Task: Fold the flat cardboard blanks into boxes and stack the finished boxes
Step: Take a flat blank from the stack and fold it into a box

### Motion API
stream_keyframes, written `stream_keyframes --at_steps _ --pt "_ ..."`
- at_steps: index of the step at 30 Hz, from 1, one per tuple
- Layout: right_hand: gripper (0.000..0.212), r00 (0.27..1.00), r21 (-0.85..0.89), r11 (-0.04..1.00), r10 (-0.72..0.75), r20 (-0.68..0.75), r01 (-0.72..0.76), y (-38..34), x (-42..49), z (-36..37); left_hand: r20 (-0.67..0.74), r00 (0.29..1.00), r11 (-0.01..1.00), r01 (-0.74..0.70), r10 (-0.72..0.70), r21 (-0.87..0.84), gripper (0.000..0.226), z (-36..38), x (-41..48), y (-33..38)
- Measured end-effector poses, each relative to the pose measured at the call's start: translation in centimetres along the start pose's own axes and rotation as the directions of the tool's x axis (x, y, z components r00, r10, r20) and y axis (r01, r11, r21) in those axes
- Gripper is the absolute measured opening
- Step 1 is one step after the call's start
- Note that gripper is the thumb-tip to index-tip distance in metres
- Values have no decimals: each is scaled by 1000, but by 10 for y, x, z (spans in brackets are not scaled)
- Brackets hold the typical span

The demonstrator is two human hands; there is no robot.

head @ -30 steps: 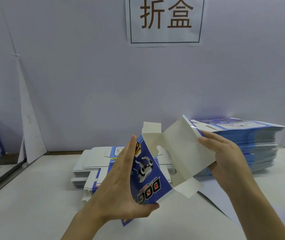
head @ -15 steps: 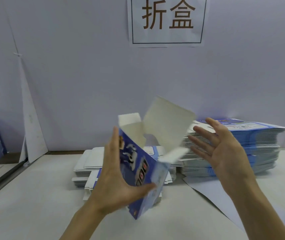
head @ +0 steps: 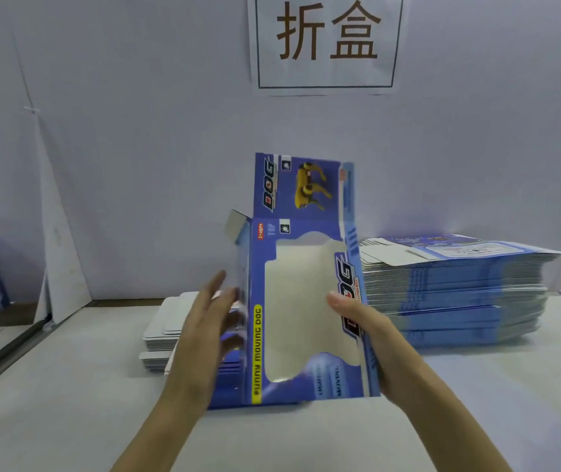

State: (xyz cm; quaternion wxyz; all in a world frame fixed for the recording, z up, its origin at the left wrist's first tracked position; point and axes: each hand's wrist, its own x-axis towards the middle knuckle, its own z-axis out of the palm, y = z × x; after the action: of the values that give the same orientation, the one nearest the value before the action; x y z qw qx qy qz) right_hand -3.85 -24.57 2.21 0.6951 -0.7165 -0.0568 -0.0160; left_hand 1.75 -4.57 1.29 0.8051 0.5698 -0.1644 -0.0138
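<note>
A pale, lavender-tinted wall [head: 136, 165] filled the upper two thirds of the frame, evenly lit, with only soft shadows low down near its foot. At top centre a white paper sign [head: 327, 76] was stuck flat to it, carrying two large brown characters inside a thin dark border. At the left a tall white triangular board [head: 62, 260] leaned against the wall, and a thin line [head: 21, 73] ran up the wall above its tip. A narrow brown strip [head: 125, 302] showed where the wall met the white table [head: 67, 413], which spread across the lower frame. A grey rail [head: 6, 356] edged the table at lower left.
</note>
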Motion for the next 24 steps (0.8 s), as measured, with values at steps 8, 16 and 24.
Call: stream_keyframes --at_steps 8,16,24 --pt "68 971 -69 978 -204 -126 197 1 10 15 65 996 952 -82 66 293 70 15 -11 -7" --pt "65 971 12 975 -220 -89 222 2 10 11 -81 991 970 -87 108 228 34 9 -8 3" --pt "77 973 1 973 -231 -32 231 -1 8 11 -121 988 977 -75 100 198 32 9 -8 4"
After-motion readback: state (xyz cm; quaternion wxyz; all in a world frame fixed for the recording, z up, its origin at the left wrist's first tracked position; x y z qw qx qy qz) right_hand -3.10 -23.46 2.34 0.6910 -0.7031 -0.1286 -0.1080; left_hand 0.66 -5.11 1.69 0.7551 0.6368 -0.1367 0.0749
